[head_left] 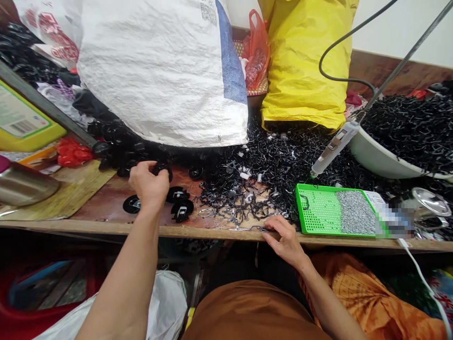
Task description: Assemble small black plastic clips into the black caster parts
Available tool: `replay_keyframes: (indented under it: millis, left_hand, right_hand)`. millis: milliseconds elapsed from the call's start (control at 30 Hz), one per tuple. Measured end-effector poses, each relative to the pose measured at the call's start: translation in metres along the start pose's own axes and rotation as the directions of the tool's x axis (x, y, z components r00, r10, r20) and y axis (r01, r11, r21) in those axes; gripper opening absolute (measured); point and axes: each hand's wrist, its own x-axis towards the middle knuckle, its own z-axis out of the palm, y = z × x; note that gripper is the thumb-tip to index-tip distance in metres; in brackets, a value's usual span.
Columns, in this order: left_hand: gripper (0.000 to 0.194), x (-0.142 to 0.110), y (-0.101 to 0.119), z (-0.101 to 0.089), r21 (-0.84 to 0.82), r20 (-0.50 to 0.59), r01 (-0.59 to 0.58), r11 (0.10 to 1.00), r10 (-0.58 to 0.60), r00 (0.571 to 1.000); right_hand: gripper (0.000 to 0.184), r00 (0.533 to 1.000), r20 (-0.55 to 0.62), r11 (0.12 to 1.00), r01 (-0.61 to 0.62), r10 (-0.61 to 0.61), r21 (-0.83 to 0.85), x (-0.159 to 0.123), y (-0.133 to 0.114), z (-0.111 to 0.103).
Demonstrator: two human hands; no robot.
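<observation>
Gripping a black plastic disc (163, 170) in its fingers (155, 174), the left hand (147, 185) hovered over the wooden tabletop (101, 208), while the right hand (283, 240) rested loosely open near tangled black plastic pieces (237, 191).

Bright, even indoor light; sharp nearly throughout.

Soft light from above leaves only faint shadow beneath the left hand (148, 186), while below the front edge of the wooden surface (141, 227) it turns dark. Glare marks the metal bowl (24, 185) at far left and the shiny lid (430, 202) at right. Wide-angle distortion stretches the frame's edges; a pixelated blur (394, 219) sits right of centre.
</observation>
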Motion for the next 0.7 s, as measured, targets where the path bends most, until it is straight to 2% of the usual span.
replay_keyframes:
  millis: [67, 133, 267, 400, 533, 633, 700]
  left_hand:
    - [0.036, 0.008, -0.008, -0.003, 0.117, 0.045, 0.06, 0.991, -0.066, 0.997]
    - [0.034, 0.012, -0.013, -0.003, 0.202, 0.138, 0.082, 0.976, -0.112, 0.984]
    - [0.026, 0.012, -0.018, 0.001, 0.244, 0.311, 0.051, 0.969, -0.128, 0.942]
    - [0.028, 0.01, -0.018, 0.002, 0.279, 0.38, 0.048, 0.959, -0.156, 0.912]
    - [0.042, 0.007, -0.012, -0.004, 0.3, 0.348, 0.069, 0.952, -0.176, 0.921]
    - [0.046, -0.002, 0.002, -0.011, 0.296, 0.193, 0.071, 0.953, -0.132, 0.972]
    - [0.041, -0.012, 0.014, -0.012, 0.258, 0.097, 0.0, 0.966, -0.025, 0.995]
  right_hand:
    - [0.017, 1.0, 0.003, 1.0, 0.005, -0.005, -0.013, 0.0, 0.0, 0.001]
    - [0.016, 1.0, 0.001, 1.0, 0.018, -0.018, -0.023, 0.0, 0.0, 0.002]
    - [0.017, 0.999, 0.007, 0.998, 0.037, -0.036, -0.046, 0.0, -0.001, 0.003]
    - [0.018, 0.999, 0.009, 0.996, 0.045, -0.045, -0.074, 0.0, 0.0, 0.004]
    - [0.019, 0.998, 0.016, 0.995, 0.057, -0.056, -0.084, 0.0, 0.0, 0.004]
    - [0.019, 0.998, 0.008, 0.994, 0.061, -0.061, -0.087, 0.0, 0.0, 0.004]
    - [0.019, 0.998, 0.005, 0.994, 0.058, -0.058, -0.094, 0.0, 0.0, 0.004]
